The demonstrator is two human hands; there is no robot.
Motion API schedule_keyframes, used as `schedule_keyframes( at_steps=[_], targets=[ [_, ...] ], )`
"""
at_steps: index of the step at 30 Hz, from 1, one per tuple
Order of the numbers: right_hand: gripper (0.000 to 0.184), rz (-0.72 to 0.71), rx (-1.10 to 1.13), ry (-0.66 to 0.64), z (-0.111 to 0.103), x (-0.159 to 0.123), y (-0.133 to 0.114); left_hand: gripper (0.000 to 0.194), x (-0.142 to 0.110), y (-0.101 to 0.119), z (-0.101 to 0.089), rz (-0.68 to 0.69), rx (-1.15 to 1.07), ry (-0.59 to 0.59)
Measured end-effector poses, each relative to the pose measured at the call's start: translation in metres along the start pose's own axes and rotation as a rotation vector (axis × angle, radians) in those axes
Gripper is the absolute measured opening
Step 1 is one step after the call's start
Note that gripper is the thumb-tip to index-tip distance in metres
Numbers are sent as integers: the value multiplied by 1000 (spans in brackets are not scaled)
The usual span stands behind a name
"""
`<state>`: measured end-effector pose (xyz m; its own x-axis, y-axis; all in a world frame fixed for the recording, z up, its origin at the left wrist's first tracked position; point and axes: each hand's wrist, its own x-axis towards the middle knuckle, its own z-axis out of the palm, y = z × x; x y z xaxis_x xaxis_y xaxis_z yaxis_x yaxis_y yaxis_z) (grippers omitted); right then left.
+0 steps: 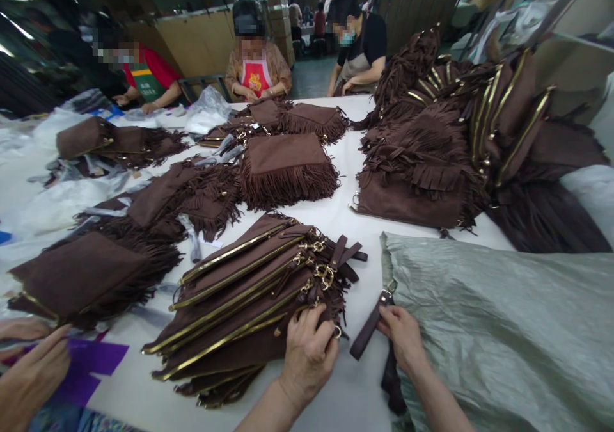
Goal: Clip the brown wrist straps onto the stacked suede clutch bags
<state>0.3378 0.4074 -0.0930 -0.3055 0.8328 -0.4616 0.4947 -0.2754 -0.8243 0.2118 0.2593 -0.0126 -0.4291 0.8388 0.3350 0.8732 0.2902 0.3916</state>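
Observation:
A fanned stack of brown fringed pouches (230, 297) with gold zippers lies in front of me. My left hand (309, 352) has its fingers curled over the near right corner of the stack, gripping a pouch beside a gold ring (338, 332). Gold clasps (324, 277) and short leather straps (346, 253) cluster along the right ends of the pouches. Between the thumb and fingers of my right hand (403, 336) is a dark brown wrist strap (368, 329), which hangs down to the left. Beneath that hand lies a greenish woven plastic sack (494, 317).
Another person's hands (36, 374) are at the left edge by a purple sheet (98, 358). More fringed pouches (288, 166) lie across the white table (343, 211), with a tall heap (432, 144) at right. Several people (259, 67) work along the far side.

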Motion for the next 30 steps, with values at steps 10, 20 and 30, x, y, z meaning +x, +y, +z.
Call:
schedule_keyframes(
  at_steps=[10,20,30],
  targets=[
    [33,16,-493,149,2,11,-23,10,-2,-1,3,-5,3,4],
    [17,-143,-589,13,4,20,-38,10,0,0,0,-25,-10,-25],
    [30,-205,2,-508,-4,-70,-37,17,9,7,-13,-129,-39,-264]
  ],
)
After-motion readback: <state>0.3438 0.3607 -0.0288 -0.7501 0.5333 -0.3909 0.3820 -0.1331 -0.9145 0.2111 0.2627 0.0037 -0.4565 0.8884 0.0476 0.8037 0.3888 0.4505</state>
